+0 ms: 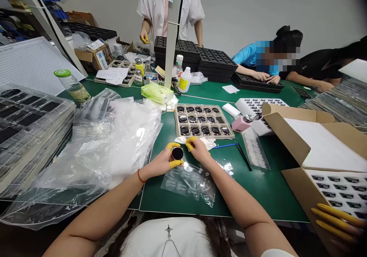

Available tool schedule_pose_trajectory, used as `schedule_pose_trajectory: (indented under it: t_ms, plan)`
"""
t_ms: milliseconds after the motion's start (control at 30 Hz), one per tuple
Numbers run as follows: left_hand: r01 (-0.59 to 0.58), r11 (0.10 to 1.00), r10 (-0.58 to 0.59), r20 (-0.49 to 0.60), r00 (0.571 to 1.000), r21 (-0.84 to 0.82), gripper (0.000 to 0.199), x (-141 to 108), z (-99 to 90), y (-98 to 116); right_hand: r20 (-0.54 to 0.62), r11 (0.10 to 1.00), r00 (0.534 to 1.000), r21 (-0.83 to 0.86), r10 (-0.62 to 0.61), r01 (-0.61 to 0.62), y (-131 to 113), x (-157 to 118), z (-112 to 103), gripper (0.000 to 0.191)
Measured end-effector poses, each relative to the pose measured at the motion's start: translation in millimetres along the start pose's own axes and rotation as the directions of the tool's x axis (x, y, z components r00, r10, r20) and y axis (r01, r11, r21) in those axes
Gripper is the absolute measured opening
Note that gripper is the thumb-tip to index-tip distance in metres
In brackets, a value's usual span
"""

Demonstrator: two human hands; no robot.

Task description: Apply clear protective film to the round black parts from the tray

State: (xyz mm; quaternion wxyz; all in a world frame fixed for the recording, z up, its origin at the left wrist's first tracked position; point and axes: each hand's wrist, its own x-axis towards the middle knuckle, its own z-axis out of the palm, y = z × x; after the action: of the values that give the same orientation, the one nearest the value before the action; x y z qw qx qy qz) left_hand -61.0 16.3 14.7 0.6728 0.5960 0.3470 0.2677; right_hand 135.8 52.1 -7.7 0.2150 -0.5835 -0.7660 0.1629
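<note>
My left hand [169, 159], with yellow finger cots on its fingertips, grips a round watch display with a black face [177, 153] by its edge. Close to its right, my right hand [196, 148], also in yellow finger cots, has its fingers pinched together beside a crumpled white tissue [180, 139]; what lies between the fingertips is hidden. Just beyond both hands is a clear compartment tray [205, 138] of round black displays, with one compartment showing no display. A printed clear plastic bag [183, 180] lies on the green table [246, 196] below my hands.
Plastic bags [137, 134] and stacked trays [37, 134] crowd the left. Rightward are a pink pump bottle [242, 123], black tweezers [244, 157] and an open carton [295, 150]. Another person's yellow-tipped hand [338, 222] is at lower right. Co-workers are across the table.
</note>
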Motion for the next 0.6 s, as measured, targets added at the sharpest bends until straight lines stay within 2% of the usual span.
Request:
schedule_pose_trajectory:
  t_ms: [67,133,200,233,300,400,467,533,600]
  plan:
    - [-0.027,0.999,0.027,-0.001,1.0,-0.02,0.049,0,-1.6,-1,-0.076,0.988,0.995,0.131,-0.069,0.079,-11,-12,-6,0.011]
    - [-0.106,0.993,0.107,-0.016,0.994,0.056,0.046,-1,-3.4,-1,-0.158,0.936,0.958,0.226,-0.238,0.27,-27,-27,-9,0.009]
    - [-0.215,0.961,0.219,-0.006,0.976,0.173,0.035,-1,-3.7,-3,-0.191,0.879,0.897,0.2,-0.398,0.432,-41,-36,-6,0.011]
    - [-0.248,0.946,0.253,-0.001,0.967,0.208,0.029,-1,-2.8,-3,-0.195,0.867,0.877,0.163,-0.439,0.47,-45,-38,-4,0.013]
    - [-0.226,0.957,0.23,-0.003,0.973,0.182,0.026,1,1.2,-3,-0.222,0.88,0.874,0.107,-0.432,0.462,-46,-37,0,0.017]
    - [-0.096,0.995,0.096,-0.008,0.995,0.022,0.037,4,8.1,-3,-0.281,0.923,0.903,0.112,-0.325,0.367,-39,-32,0,0.019]
    - [-0.095,0.994,0.094,-0.04,0.995,-0.048,0.044,4,9.7,-4,-0.296,0.935,0.915,0.14,-0.274,0.325,-36,-33,-1,0.02]
    - [-0.122,0.992,0.119,-0.122,0.985,-0.02,0.048,4,8.3,-4,-0.272,0.928,0.916,0.149,-0.295,0.343,-38,-39,0,0.02]
    - [-0.125,0.989,0.135,-0.142,0.981,0.081,0.045,3,5.7,-5,-0.241,0.908,0.9,0.12,-0.365,0.4,-43,-45,4,0.02]
